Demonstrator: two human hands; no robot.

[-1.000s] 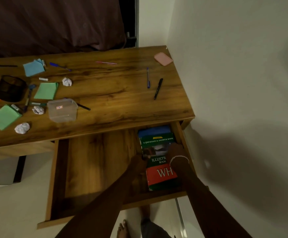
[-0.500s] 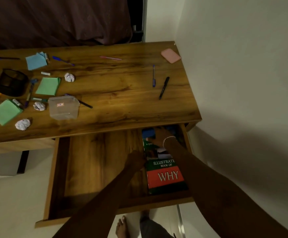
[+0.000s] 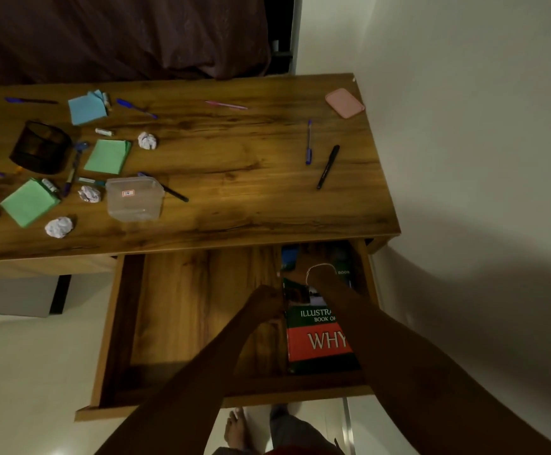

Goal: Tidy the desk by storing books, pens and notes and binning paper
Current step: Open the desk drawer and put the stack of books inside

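Both hands in the open drawer (image 3: pixel 113 326), at the book.

The book (image 3: pixel 317 336) lies flat in the drawer's right end, its cover dark green with a red band and white letters reading "WHY"; a blue book (image 3: pixel 290 257) shows beyond it under the worktop (image 3: pixel 234 178) edge. The left hand (image 3: pixel 266 305) touches the book's left edge, fingers curled; whether it grips I cannot tell. The right hand (image 3: pixel 315 274), a bracelet at the wrist, reaches over the book's far end, its fingers hidden, so its grip cannot be told. On the worktop lie green notes (image 3: pixel 107 156), blue notes (image 3: pixel 87 108), paper balls (image 3: pixel 59 227), pens (image 3: pixel 328 166), a mesh cup (image 3: pixel 41 146) and a clear tub (image 3: pixel 134 199).
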